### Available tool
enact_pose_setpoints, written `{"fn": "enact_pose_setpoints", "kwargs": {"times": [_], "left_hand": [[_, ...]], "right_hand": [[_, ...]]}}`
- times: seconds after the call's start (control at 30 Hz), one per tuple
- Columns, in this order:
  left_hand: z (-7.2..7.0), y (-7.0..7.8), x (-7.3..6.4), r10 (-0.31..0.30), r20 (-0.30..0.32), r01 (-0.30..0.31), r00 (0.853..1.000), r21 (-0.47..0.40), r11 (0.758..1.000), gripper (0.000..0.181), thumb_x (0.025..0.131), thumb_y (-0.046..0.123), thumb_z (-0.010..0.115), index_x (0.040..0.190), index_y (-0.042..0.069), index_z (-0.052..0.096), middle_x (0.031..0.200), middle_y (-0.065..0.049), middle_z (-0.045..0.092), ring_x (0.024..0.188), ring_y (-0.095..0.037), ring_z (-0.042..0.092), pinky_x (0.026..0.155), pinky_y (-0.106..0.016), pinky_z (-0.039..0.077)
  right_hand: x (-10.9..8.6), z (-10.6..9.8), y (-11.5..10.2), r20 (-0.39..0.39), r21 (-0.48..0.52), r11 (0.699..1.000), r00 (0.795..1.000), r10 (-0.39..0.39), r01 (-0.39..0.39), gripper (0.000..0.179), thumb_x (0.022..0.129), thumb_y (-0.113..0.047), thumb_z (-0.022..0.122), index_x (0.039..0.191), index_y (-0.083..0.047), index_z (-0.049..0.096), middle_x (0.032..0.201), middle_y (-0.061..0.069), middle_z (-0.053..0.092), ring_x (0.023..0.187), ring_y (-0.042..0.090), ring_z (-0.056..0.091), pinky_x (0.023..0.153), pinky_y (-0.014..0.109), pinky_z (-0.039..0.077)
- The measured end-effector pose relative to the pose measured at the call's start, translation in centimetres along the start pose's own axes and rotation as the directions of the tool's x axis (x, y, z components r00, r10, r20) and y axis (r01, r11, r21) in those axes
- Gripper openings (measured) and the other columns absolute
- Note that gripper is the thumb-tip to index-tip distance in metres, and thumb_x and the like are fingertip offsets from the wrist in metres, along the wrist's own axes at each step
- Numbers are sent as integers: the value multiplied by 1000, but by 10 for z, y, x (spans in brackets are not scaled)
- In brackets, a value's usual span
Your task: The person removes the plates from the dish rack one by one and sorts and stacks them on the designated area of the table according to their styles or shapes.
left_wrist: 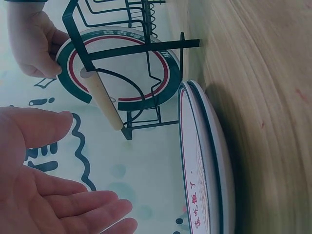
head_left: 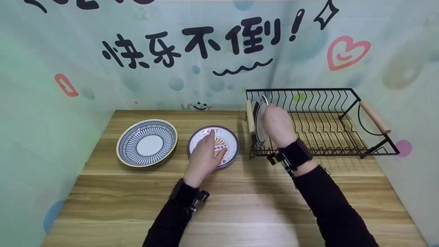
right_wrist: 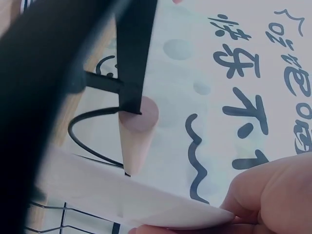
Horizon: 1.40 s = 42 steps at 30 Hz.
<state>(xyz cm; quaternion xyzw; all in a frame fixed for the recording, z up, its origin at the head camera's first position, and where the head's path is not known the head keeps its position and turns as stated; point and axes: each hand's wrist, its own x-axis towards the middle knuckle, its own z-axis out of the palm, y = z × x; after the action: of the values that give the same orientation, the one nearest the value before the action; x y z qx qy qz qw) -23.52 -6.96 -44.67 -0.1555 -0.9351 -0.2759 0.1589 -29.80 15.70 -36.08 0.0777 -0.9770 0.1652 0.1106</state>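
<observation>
My right hand (head_left: 279, 125) pinches the rim of a plate (head_left: 261, 120) that stands on edge in the left end of the black wire dish rack (head_left: 308, 151). In the left wrist view this plate (left_wrist: 117, 63) shows a dark green band and a red ring behind the rack's wires. Its pale surface (right_wrist: 146, 204) fills the lower part of the right wrist view, thumb and fingers at the rim. My left hand (head_left: 204, 154) is over a small stack of printed plates (head_left: 233, 140), fingers extended and thumb apart, holding nothing. Seen edge-on, the stacked plates (left_wrist: 209, 170) lie beyond its fingertips.
Left of the stack lies a wide blue-and-white striped dish (head_left: 147, 144) on the wooden table (head_left: 233, 209). Wooden handles (head_left: 375, 116) sit at both ends of the rack, whose other slots hold nothing. A printed curtain (head_left: 192, 82) stands behind the table.
</observation>
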Motion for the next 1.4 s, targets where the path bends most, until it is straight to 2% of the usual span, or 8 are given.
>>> {"fn": "enact_pose_setpoints", "kwargs": {"times": [0.17,0.33,0.47,0.8,1.03,1.23,1.33,1.4], "left_hand": [[-1,0,0,0,-9,0,1000,1,1000,74,92,30,70,140,-17,39,127,-33,57,115,-45,57,104,-49,44],[-1,0,0,-8,-11,9,1000,4,1000,73,92,30,70,140,-16,40,128,-32,57,116,-44,57,104,-48,44],[-2,1,0,-5,-20,5,1000,2,1000,73,92,29,71,140,-16,40,128,-32,56,116,-44,56,104,-49,44],[-8,8,1,-17,-7,17,1000,-49,999,74,94,31,67,144,-14,36,136,-33,51,123,-44,52,109,-47,39],[-18,18,0,4,-47,-9,999,-107,994,72,95,28,67,143,-14,36,137,-34,49,127,-45,48,110,-49,37],[-29,22,-2,7,-93,-19,996,-125,992,72,94,28,68,143,-15,37,139,-34,47,130,-45,45,112,-50,34],[-33,23,-3,17,-120,-33,993,-133,991,72,93,26,69,143,-15,37,138,-33,48,129,-46,45,112,-50,34],[-36,23,-3,17,-129,-35,991,-140,989,71,93,25,69,143,-15,37,139,-33,48,130,-46,45,113,-50,33]], "right_hand": [[0,-4,3,25,36,997,998,62,-63,21,95,-3,41,89,8,59,71,16,58,60,31,56,51,43,52],[-1,-11,9,-4,40,999,1000,12,-12,23,91,3,40,71,-2,48,61,6,42,52,23,41,44,33,36],[-2,-17,15,-21,58,998,1000,-2,3,30,89,3,39,63,-11,37,58,3,36,51,21,36,45,31,29],[-7,-31,28,-47,82,997,999,10,-6,27,90,0,41,67,-11,36,59,1,32,55,24,37,50,36,32],[-13,-42,37,-92,119,992,995,47,-35,18,94,-3,42,77,-6,44,66,8,41,61,30,45,53,41,39],[-17,-45,39,-115,148,988,992,51,-34,17,94,-3,41,91,7,55,69,12,45,64,33,46,55,42,39],[-19,-47,41,-115,153,987,991,63,-45,16,94,-3,41,87,4,54,70,14,47,64,33,47,55,42,39],[-21,-49,43,-115,156,986,991,72,-54,16,94,-3,41,79,-3,46,70,14,46,64,33,47,56,42,39]]}}
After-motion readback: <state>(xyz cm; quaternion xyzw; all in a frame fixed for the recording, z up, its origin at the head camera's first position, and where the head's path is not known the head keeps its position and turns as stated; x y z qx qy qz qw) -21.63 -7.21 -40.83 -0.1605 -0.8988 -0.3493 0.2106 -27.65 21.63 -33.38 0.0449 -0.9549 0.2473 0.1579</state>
